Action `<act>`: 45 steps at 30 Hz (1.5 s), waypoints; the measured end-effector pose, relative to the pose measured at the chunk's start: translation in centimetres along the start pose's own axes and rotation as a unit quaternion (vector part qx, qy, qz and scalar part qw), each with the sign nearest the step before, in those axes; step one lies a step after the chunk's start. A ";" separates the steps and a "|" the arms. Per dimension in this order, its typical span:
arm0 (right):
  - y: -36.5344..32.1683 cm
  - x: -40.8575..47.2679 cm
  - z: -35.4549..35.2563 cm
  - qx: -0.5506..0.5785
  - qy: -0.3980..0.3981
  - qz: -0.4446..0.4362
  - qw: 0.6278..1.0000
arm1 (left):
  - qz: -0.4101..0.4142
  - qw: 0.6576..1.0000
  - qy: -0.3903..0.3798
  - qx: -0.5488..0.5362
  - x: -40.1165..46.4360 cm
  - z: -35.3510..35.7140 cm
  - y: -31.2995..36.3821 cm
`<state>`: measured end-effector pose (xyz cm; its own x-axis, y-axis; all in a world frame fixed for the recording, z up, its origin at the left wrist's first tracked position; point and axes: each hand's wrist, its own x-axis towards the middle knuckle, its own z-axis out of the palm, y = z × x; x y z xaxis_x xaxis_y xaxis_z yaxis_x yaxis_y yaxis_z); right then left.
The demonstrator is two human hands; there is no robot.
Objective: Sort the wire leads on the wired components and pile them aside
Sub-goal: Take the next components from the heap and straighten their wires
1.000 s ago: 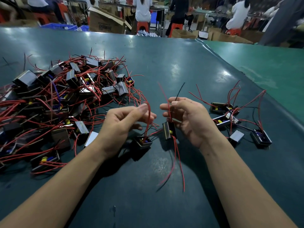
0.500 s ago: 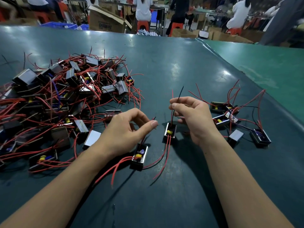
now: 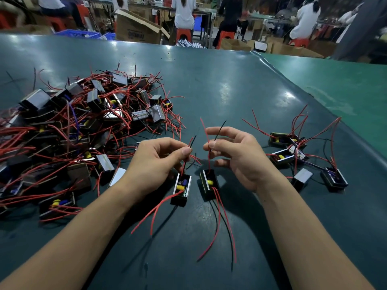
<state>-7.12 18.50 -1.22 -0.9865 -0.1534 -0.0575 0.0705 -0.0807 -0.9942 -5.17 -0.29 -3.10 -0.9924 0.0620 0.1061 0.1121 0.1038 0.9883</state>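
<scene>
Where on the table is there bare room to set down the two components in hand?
Bare green mat lies beyond both hands, between the big tangled pile and the small sorted group. Another bare strip runs between the forearms, crossed only by trailing red leads. The left side is crowded. The left hand and right hand each pinch leads.
</scene>
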 end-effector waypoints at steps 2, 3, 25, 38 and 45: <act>0.1 -0.1 0.3 -0.013 -0.017 0.010 1.000 | 0.000 1.000 0.018 -0.002 0.0 0.1 0.0; 0.2 -0.2 0.5 -0.017 -0.024 0.015 0.999 | 0.004 1.000 0.024 -0.006 0.0 0.2 -0.1; 0.7 -0.4 1.8 0.026 -0.044 -0.038 0.998 | 0.121 0.989 0.065 0.062 -0.8 1.1 0.1; 0.8 -0.5 2.1 0.029 -0.072 -0.084 0.993 | 0.128 0.988 0.075 0.037 -0.3 0.9 0.3; 1.1 -0.6 2.7 0.060 -0.068 -0.059 0.994 | 0.095 0.991 0.087 0.043 -0.2 1.8 -0.4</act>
<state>-6.02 15.86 -2.02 -0.9602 -0.2677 0.0799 -0.0193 -0.2220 -0.9749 -4.96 1.45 -3.76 -0.9456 -0.0828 0.3147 0.2949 0.1905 0.9363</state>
